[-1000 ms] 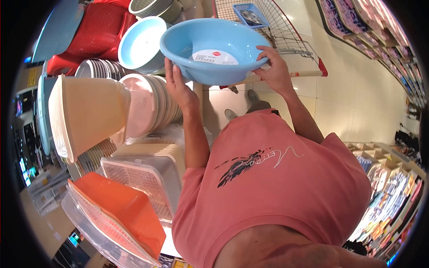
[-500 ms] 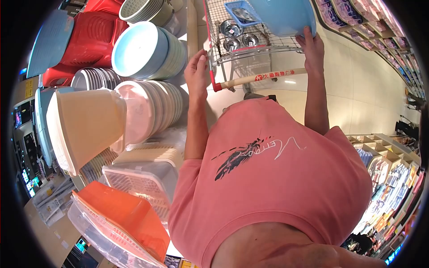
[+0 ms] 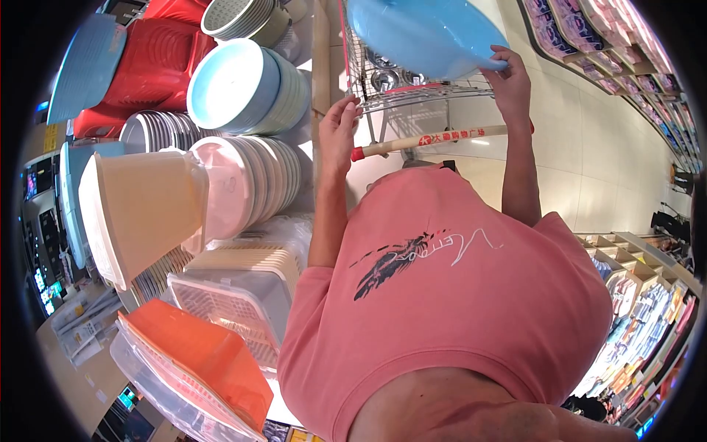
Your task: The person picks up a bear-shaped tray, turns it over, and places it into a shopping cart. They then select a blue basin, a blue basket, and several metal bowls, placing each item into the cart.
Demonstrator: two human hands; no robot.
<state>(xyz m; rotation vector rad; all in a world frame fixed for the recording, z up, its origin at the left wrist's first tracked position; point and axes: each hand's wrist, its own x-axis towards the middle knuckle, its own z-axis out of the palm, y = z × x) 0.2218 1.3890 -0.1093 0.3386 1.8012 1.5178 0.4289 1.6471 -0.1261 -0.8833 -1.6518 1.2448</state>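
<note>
My right hand (image 3: 509, 87) grips the rim of a light blue plastic basin (image 3: 431, 37), thumb and fingers closed on its near right edge. The basin is tilted with its inside showing, above the wire shopping cart (image 3: 423, 96). My left hand (image 3: 337, 136) is at the cart's near left corner, its loosely bent fingers reaching the wire rim and holding nothing that I can see. Inside the cart, shiny steel bowls (image 3: 384, 79) show partly beneath the basin, which hides the rest of the load.
The cart's handle (image 3: 449, 138), with red lettering, lies between my arms. On the left are stacked blue basins (image 3: 228, 85), red stools (image 3: 151, 66), a cream bin (image 3: 143, 214), and orange (image 3: 199, 353) and clear baskets. Stocked shelves (image 3: 611, 44) line the right.
The basin has swung leftward and tipped, so its inside shows and it covers the small blue basket in the cart. My left hand has moved slightly right to the cart's corner.
</note>
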